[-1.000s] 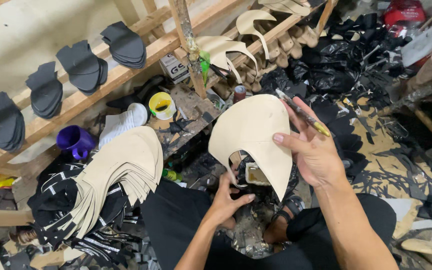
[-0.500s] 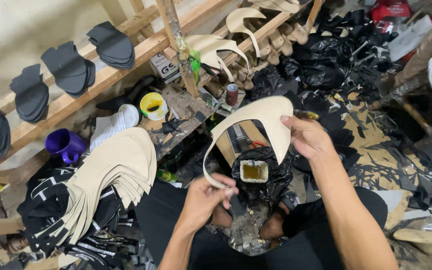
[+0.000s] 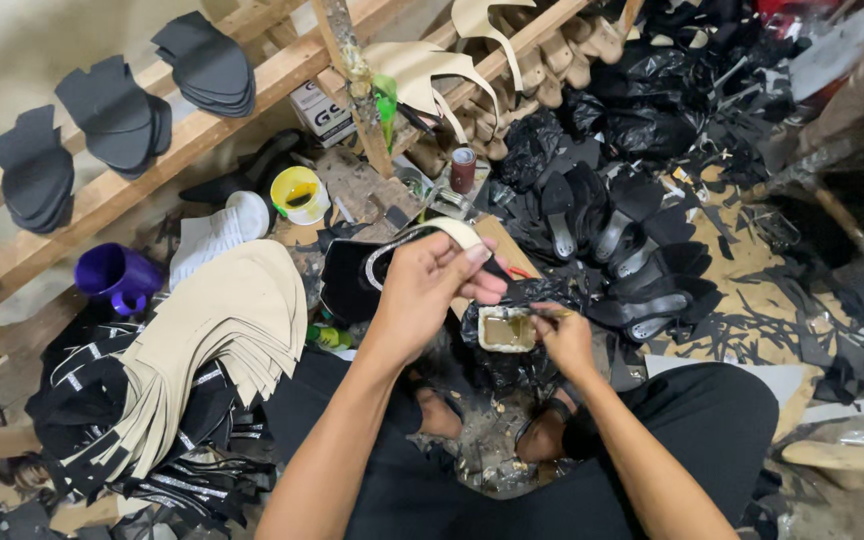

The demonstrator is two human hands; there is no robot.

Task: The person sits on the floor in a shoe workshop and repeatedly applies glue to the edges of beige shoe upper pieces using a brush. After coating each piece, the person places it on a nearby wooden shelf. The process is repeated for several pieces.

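**Both hands at the glue tub, cream upper in the left**

I see my left hand raised over my lap, its fingers wrapped round a cream shoe upper, a curved piece with a dark inner side that arcs from my fingertips down toward a black piece on the floor. The grip is closed on it, thumb underneath, fingers over the top edge.

My right hand sits lower and to the right, just beside a small square tub of tan glue that rests in a nest of black plastic between my knees. Its fingers are pinched narrow on a thin stick or brush whose tip lies at the tub's rim; I cannot tell which tool it is.

To my left, a fanned stack of cream cut pieces lies on top of black strips. Behind it stand a purple cup and a yellow tub with a white rim. A sloping wooden rack carries dark grey uppers across the top left, with more cream uppers hung further right. Black heeled soles lie in a cluster on the floor to the right of the glue, well apart from my left hand.
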